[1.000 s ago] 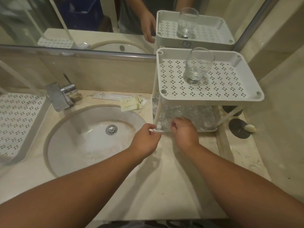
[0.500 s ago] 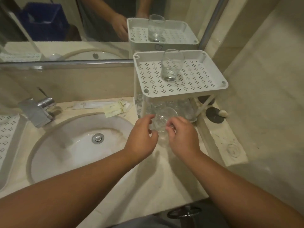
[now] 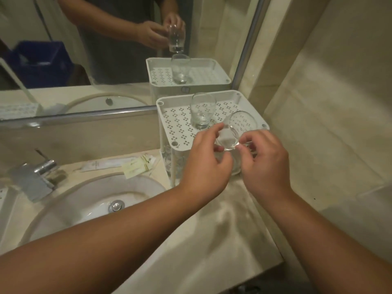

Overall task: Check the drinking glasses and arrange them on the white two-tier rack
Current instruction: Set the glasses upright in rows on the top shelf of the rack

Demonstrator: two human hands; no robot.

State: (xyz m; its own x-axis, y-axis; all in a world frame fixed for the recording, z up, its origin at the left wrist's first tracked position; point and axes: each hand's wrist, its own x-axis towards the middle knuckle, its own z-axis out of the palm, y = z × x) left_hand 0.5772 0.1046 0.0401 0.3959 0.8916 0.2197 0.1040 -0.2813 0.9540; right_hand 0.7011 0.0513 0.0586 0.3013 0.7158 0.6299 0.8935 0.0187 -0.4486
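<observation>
Single head-worn view, looking forward and down, close over white rack [image 3: 169, 115], wide-angle

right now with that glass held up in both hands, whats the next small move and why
Probably tilt it upright and set it beside the standing glass on the rack's top tier. Both the left hand and right hand hold the tilted glass just above that tier, which has free space.

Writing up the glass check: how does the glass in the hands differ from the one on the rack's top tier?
The held glass is tilted, gripped by the left hand and right hand; the standing glass is upright, untouched, on the top tier. Both are clear and look alike.
</observation>
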